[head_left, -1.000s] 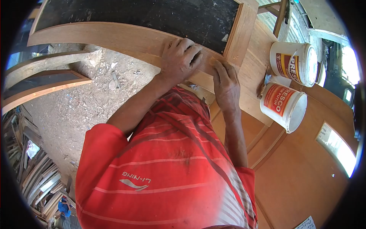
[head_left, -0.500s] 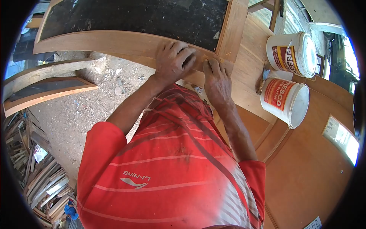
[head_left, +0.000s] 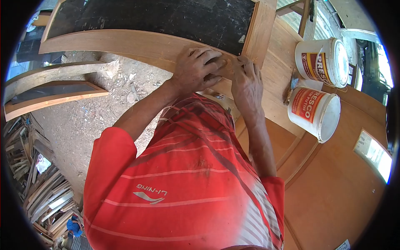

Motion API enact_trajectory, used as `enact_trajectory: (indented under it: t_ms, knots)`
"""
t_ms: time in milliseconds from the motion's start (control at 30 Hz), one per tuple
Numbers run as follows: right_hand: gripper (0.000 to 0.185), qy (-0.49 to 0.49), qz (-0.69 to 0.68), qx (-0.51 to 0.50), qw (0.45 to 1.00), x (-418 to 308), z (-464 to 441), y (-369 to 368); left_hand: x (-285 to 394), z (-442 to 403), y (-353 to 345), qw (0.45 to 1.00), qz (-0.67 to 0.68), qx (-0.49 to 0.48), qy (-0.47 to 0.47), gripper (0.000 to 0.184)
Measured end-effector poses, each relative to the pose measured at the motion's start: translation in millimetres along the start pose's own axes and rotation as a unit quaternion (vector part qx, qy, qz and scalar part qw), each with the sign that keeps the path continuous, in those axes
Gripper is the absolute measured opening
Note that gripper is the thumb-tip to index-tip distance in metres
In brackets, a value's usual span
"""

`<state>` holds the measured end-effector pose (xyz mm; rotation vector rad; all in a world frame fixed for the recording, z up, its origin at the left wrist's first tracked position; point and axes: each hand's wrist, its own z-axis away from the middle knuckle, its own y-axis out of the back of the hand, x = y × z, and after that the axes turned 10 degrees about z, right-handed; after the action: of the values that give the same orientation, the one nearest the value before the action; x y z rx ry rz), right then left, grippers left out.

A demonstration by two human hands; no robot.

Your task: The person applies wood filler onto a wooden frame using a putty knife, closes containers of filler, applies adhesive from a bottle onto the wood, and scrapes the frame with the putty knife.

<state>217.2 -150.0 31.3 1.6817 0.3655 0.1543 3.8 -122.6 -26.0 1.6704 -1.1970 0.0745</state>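
Note:
A wooden frame point(head_left: 125, 45) surrounds a dark, dusty panel point(head_left: 150, 16) in front of me. My left hand point(head_left: 196, 70) lies over the frame's near rail with its fingers curled; whatever is under them is hidden. Close beside it, my right hand point(head_left: 247, 85) presses its bunched fingertips onto the rail near the frame's corner. Any small thing beneath those fingertips cannot be made out. The two hands are apart, with a narrow strip of wood between them.
Two white buckets, an upper one point(head_left: 307, 62) and a lower one point(head_left: 302, 104), stand on the right by a brown panel point(head_left: 337, 187). A smaller framed panel point(head_left: 54, 99) is at left, below a wooden beam point(head_left: 54, 76). Wood offcuts point(head_left: 52, 200) are piled lower left.
My left hand has slid right along the rail, and its fingers are a little more spread. My right hand has also moved slightly right. The whole view has shifted a little.

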Motion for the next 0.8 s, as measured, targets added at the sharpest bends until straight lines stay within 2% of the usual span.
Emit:
enact_trajectory:
  t_ms: [167,500,800]
  knots:
    - [0.048,0.029,0.048,-0.023,0.998,9.3,7.4,0.3,-2.0,-3.5,1.3,1.0,-0.013,-0.007,-0.01,0.057]
    - [0.055,-0.043,0.043,0.016,0.998,-37.1,20.0,-14.2,-2.4,-0.4,-0.5,1.0,0.017,0.01,0.017,0.067]
    - [0.056,-0.108,0.047,0.042,0.992,-46.5,28.2,-26.9,-5.0,0.1,0.6,1.0,0.012,0.001,0.0,0.067]
